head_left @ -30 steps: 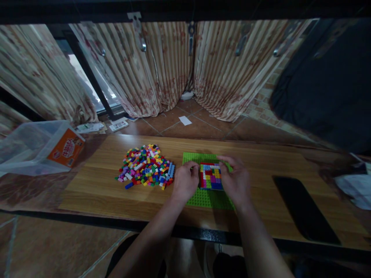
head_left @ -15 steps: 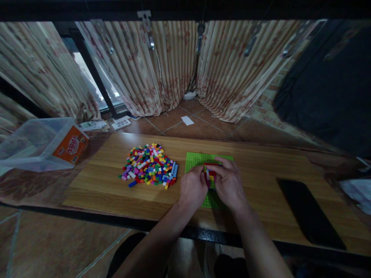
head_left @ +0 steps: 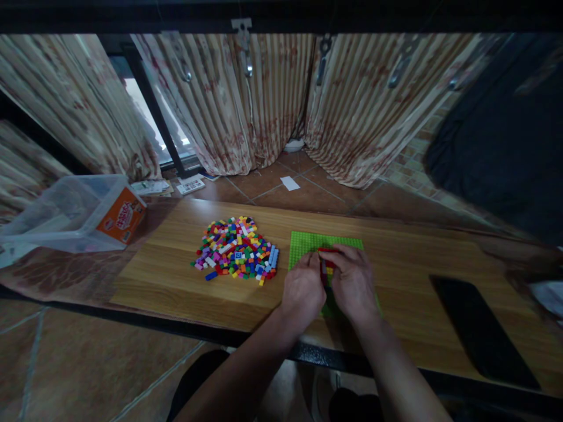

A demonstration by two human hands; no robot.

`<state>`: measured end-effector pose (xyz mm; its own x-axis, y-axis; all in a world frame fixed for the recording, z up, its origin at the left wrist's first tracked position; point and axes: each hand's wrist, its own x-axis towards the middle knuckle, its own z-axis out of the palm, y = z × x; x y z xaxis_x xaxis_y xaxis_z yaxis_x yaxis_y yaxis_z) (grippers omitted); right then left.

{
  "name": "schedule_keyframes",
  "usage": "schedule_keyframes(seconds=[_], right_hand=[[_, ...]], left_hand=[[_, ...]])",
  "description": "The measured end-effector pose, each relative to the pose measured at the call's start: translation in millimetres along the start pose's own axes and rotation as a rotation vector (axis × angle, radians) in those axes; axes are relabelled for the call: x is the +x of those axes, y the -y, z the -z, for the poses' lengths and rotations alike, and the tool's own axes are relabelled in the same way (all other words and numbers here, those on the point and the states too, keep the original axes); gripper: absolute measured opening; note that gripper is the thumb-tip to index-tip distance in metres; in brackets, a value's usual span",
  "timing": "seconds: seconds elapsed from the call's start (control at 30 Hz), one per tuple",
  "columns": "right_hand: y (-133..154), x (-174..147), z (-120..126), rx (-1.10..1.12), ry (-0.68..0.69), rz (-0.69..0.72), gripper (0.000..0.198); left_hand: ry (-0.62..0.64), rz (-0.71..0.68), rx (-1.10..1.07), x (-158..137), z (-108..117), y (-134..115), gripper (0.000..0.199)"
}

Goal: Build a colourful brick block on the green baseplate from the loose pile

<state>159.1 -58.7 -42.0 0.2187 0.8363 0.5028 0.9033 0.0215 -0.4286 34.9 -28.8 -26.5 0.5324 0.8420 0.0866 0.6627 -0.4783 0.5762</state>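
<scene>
A small structure of toy bricks [head_left: 329,271], with red and yellow parts showing, stands on a green studded baseplate [head_left: 303,240]. My left hand [head_left: 303,288] is closed at its left side, fingertips pressed against its far left corner. From the right, my right hand [head_left: 353,282] grips the same structure, thumb and fingers bent around its red top edge. Both hands hide much of the structure and the near part of the baseplate. Whether a single loose brick sits between the fingertips cannot be made out.
Left of the baseplate lies a pile of loose coloured bricks [head_left: 240,249] on the wooden tabletop [head_left: 176,281]. A clear plastic bin [head_left: 74,217] with an orange label stands at the far left. A black flat slab [head_left: 481,328] lies at the right. Curtains hang behind.
The whole view has shifted, so the table and its things appear slightly farther right. My left fingers have drawn in closer to the structure's far left corner; my right hand keeps its grip.
</scene>
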Motion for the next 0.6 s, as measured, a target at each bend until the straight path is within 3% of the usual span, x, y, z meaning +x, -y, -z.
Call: schedule_keyframes(seconds=[0.33, 0.6], right_hand=[[-5, -9, -6, 0.090, -0.086, 0.007, 0.044], [-10, 1, 3, 0.265, -0.213, -0.293, 0.035]], left_hand=[[0.023, -0.072, -0.077, -2, 2, 10, 0.048], [0.043, 0.013, -0.113, -3, 4, 8, 0.063]])
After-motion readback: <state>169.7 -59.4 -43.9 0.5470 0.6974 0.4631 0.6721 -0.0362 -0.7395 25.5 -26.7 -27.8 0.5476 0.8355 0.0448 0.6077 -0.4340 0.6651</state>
